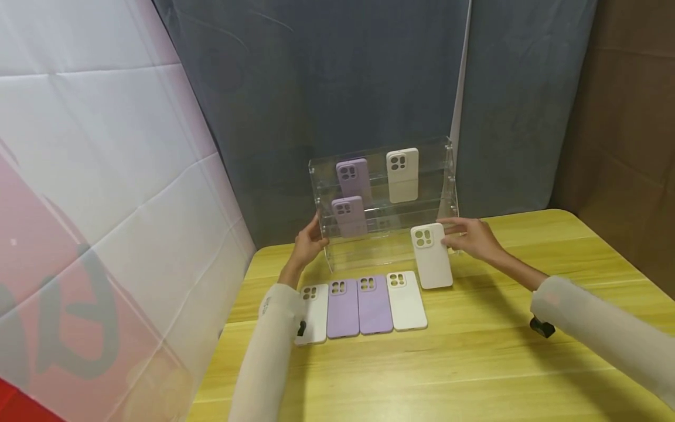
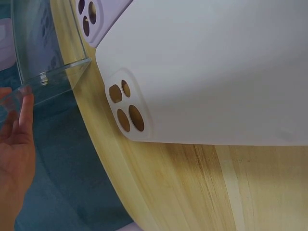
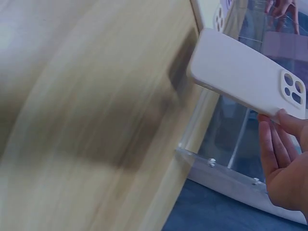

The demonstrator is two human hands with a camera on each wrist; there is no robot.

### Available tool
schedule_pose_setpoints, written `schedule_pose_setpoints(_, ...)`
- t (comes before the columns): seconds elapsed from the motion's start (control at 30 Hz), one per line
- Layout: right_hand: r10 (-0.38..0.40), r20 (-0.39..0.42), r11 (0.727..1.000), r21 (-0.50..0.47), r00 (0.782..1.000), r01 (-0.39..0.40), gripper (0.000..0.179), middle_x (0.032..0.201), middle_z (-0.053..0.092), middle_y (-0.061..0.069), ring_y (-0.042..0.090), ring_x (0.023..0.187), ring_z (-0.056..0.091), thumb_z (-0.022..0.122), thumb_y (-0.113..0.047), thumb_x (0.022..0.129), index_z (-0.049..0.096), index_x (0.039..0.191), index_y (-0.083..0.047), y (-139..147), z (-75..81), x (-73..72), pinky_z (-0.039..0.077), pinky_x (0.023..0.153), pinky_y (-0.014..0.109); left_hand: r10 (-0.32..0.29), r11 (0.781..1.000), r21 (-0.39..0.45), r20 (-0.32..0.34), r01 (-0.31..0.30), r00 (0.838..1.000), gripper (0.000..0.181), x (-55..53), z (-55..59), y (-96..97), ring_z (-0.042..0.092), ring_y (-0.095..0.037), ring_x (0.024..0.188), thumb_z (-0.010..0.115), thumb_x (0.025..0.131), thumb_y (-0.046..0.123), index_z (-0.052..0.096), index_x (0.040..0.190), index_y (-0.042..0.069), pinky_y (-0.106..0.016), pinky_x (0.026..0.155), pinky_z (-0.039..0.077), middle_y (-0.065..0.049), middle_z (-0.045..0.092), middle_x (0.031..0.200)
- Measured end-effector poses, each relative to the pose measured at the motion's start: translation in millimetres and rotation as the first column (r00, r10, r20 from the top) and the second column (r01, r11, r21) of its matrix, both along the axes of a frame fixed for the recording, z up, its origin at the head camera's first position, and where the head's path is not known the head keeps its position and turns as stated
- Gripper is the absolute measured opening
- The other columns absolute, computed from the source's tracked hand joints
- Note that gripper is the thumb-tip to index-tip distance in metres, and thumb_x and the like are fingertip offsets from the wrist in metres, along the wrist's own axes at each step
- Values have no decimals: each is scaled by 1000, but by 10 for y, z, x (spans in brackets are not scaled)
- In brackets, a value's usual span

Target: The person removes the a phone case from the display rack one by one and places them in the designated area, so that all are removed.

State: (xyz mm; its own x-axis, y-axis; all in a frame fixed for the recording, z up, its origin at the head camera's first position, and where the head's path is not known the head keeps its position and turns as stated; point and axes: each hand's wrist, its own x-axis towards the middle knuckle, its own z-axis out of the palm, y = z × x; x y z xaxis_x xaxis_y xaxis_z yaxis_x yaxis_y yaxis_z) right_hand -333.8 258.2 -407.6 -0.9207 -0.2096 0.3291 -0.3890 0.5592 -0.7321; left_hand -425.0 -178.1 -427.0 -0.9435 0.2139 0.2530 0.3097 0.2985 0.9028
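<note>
A white phone case [image 1: 432, 258] is pinched at its upper right edge by my right hand [image 1: 471, 237], thumb on the face and fingers behind. It hangs tilted in front of the lower right of a clear acrylic display rack [image 1: 448, 153]. My left hand [image 1: 307, 245] grips the rack's left side panel, as the left wrist view also shows at the panel edge. On the rack's tiers stand an upper lilac case [image 1: 354, 179], a lower lilac case [image 1: 349, 215] and an upper white case [image 1: 403, 176]. In the right wrist view the held case [image 3: 240, 72] shows its camera cutouts.
In front of the rack, a row lies flat on the wooden table [image 1: 474, 363]: a left white case [image 1: 315, 313], two lilac cases [image 1: 343, 310] and a right white case [image 1: 407, 302]. A dark grey curtain [image 1: 369, 70] hangs behind; a pale printed sheet [image 1: 105, 146] hangs at left.
</note>
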Motion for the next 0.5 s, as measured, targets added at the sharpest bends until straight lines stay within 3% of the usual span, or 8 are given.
schedule_pose_setpoints(0.2, 16, 41, 1000, -17, 999, -16, 55, 119, 70, 32, 37, 89, 77, 77, 0, 91, 59, 143, 3, 2, -140, 19, 67, 71, 37, 25, 999, -27, 0, -25, 1000, 90, -26, -19, -4, 54, -41, 137, 62, 95, -13, 24, 165, 28, -43, 103, 57, -27, 48, 153)
schedule_pose_setpoints(0.5, 10, 88, 996, -86, 996, -2, 54, 117, 70, 34, 39, 82, 77, 77, 0, 91, 58, 141, 9, 26, -364, 81, 67, 69, 41, 18, 999, -45, -6, -18, 1000, 90, -16, -10, 47, 55, -40, 136, 63, 94, -13, 24, 166, 26, -44, 105, 56, -26, 50, 152)
